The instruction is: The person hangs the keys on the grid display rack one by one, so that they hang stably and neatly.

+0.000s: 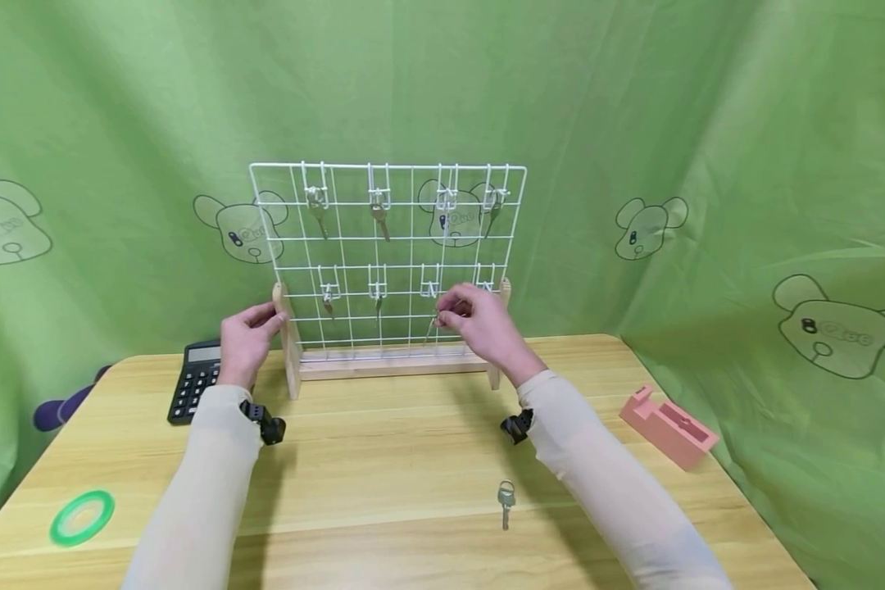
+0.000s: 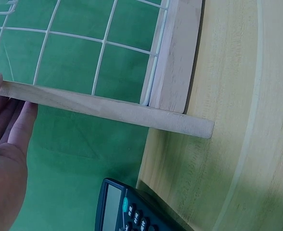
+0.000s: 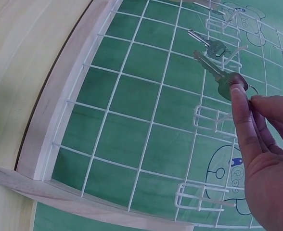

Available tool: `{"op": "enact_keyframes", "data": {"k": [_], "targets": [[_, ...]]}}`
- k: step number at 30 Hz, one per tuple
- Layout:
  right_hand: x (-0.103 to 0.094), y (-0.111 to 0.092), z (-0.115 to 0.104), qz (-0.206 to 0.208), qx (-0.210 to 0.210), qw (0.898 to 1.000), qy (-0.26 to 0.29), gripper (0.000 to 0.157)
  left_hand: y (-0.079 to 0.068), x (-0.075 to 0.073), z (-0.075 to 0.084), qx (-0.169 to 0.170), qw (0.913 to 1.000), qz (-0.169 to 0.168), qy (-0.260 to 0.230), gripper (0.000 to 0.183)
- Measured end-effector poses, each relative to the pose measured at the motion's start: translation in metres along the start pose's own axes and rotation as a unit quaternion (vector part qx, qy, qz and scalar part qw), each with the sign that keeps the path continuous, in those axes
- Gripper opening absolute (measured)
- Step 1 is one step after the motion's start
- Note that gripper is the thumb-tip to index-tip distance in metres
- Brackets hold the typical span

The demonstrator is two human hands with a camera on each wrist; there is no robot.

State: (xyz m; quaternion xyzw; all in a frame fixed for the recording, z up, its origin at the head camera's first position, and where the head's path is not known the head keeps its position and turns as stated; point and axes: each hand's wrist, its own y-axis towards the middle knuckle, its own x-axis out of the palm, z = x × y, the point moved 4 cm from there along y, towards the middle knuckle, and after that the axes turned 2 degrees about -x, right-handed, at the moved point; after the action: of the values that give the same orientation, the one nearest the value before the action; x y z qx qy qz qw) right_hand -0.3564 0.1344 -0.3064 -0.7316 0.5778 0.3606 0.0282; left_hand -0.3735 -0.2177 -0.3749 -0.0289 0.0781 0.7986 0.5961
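Note:
A white wire grid rack [image 1: 411, 238] in a wooden stand [image 1: 391, 369] stands at the back of the table. My left hand [image 1: 247, 340] holds the stand's left wooden post [image 2: 108, 107], thumb on one side and fingers on the other. Between thumb and fingers, my right hand [image 1: 479, 324] pinches a key [image 3: 221, 79] by its head, near its ring. The blade points away from the fingertips, in front of the lower hooks [image 3: 213, 119]. Other keys hang on several hooks, among them one key [image 1: 379, 215] in the upper row and another [image 1: 329, 301] in the lower row.
One more key [image 1: 506, 501] with a ring lies on the table near the right forearm. A pink tape dispenser [image 1: 669, 428] sits at the right edge. Beside the left hand is a black calculator [image 1: 192, 385]. A green ring-shaped roll [image 1: 82, 518] lies front left.

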Motion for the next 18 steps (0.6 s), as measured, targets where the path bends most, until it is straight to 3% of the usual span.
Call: {"op": "enact_keyframes", "data": {"k": [18], "targets": [[-0.002, 0.02, 0.002, 0.043, 0.021, 0.999, 0.0, 0.014, 0.001, 0.0, -0.002, 0.002, 1.0, 0.001, -0.003, 0.044]]}}
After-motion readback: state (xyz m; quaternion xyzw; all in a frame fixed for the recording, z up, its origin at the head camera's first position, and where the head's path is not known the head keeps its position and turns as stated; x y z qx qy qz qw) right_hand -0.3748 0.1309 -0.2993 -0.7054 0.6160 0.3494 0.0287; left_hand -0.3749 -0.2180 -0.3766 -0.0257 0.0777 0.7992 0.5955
